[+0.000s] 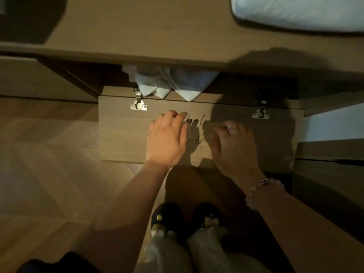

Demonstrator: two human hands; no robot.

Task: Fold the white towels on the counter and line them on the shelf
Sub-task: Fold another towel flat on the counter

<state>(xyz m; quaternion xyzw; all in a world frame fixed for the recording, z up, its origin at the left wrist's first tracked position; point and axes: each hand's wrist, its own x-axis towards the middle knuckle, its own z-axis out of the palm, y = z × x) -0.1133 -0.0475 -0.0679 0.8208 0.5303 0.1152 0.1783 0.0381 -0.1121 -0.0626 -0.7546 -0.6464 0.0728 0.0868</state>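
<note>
Towels [177, 85], white and folded, are lying in the shelf [240, 85] just under the counter [157, 26], their corners poking out over the shelf's front edge. Another folded white towel [299, 12] is resting on the counter top at the far right, well apart from both hands.

The cabinet door [122, 134] is hanging open below the shelf, showing its inner face with a metal hinge [138, 104] on the left, a second hinge [261, 113] in shadow on the right, and some dark handwriting [195, 121] between them.

Both hands are hovering over that door, side by side and near each other. The left hand [167, 138] is reaching palm down with its fingers loosely bent and gripping nothing; its fingertips are pointing at the shelved towels and stopping short of them, just below the hanging corners. The right hand [234, 148] is sitting a little lower and to the right, fingers curling loosely downward and holding nothing, wearing a ring [233, 128] on one finger and a beaded bracelet [262, 186] at the wrist.

Below the arms, the person's feet in dark slippers [167, 219] are standing on the wooden floor [49, 154].
</note>
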